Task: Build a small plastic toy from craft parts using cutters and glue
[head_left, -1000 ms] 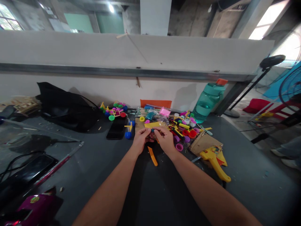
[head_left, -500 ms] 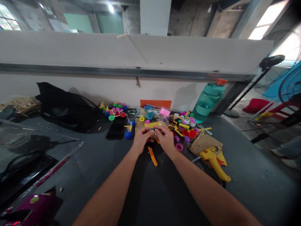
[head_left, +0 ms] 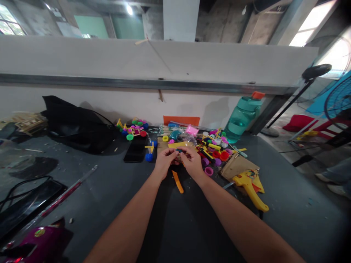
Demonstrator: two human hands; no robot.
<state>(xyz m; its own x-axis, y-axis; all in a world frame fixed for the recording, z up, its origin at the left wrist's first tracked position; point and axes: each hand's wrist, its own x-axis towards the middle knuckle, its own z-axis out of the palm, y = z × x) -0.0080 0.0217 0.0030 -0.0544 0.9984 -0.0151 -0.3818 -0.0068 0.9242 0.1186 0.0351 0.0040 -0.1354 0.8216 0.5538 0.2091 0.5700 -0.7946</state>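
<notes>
Tabletop [head_left: 109, 208], dark and flecked with small chips, lies under the left hand [head_left: 164, 163] and the right hand [head_left: 193, 163]; both curl almost shut, meeting at the fingertips, and together pinch a small teal piece [head_left: 179, 150], held just above the table and between the hands, its shape too hidden by the fingers to tell. An orange plastic strip [head_left: 178, 181] lies loose just nearer than the hands; a yellow strip [head_left: 178, 145] and a tan cardboard sheet [head_left: 163, 145] sit just beyond them.

So small a piece could slip if the pinch loosens or the fingers shift; it could then drop among the caps and sticks close by and be hard to pick out; a careless turn of the right wrist could also nudge the pink ring [head_left: 208, 171].

Right of the hands lie a kraft paper envelope [head_left: 236, 167] and a yellow plastic tool [head_left: 249, 188]; left of them are a black phone [head_left: 135, 149] and a blue wheel [head_left: 148, 157]. Farther off, a black bag [head_left: 78, 126], a small wheeled toy [head_left: 132, 130] and a teal water bottle [head_left: 241, 120] stand along the far wall [head_left: 109, 106].
</notes>
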